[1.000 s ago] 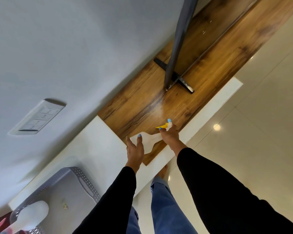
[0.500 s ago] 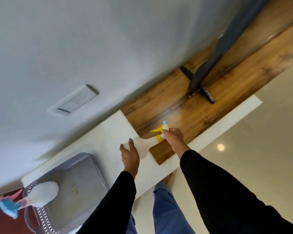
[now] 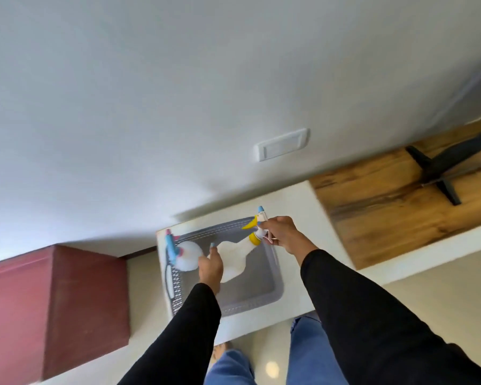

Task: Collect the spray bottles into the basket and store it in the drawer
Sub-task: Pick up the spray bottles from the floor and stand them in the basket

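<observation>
The right hand (image 3: 282,236) is closed around the spray head of the yellow-trigger bottle (image 3: 235,258); the left hand (image 3: 211,266) cups its base. Two spray bottles: this one is over the single grey basket (image 3: 275,284), long axis running from 7 to 1 o'clock, nozzle at 1. The blue-trigger bottle (image 3: 188,255) lies in the basket at its 9 o'clock end.

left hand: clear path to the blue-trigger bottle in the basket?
Probably yes. The left hand sits right beside the blue-trigger bottle in the basket, nothing between them, but it is steadying the yellow-trigger bottle and would have to let go.
</observation>
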